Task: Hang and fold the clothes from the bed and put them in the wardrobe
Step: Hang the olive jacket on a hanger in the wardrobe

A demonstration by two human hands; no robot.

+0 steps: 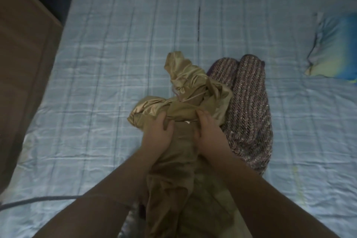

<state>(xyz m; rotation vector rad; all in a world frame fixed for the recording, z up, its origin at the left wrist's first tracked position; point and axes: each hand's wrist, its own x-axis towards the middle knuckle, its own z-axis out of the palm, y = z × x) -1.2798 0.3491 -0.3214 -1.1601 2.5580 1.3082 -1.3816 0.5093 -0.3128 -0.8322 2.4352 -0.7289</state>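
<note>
Left hand (159, 133): grip clenched on the gold satin garment (185, 91), fingers curled over a bunched fold at its left side, thumb pressed to the fabric. Right hand (209, 131): grip likewise closed, grasping the same garment just right of the left hand, with the fingertips buried in the cloth. The two hands are close together and not touching.

The garment is crumpled on the bed (96, 63). Its far end is heaped beyond the hands and its near end trails between the forearms and out of the bottom edge.

A knitted purple garment (249, 102) lies touching the gold one on its right, partly covered by it. A pillow (336, 48) sits well to the right of the gold garment, cut off by the frame edge. A brown panel (21, 44) stands far to its left; I cannot tell what it is. A dark cable (38, 199) lies left of the garment's near end. The light is dim and the garment's shape is unreadable.
</note>
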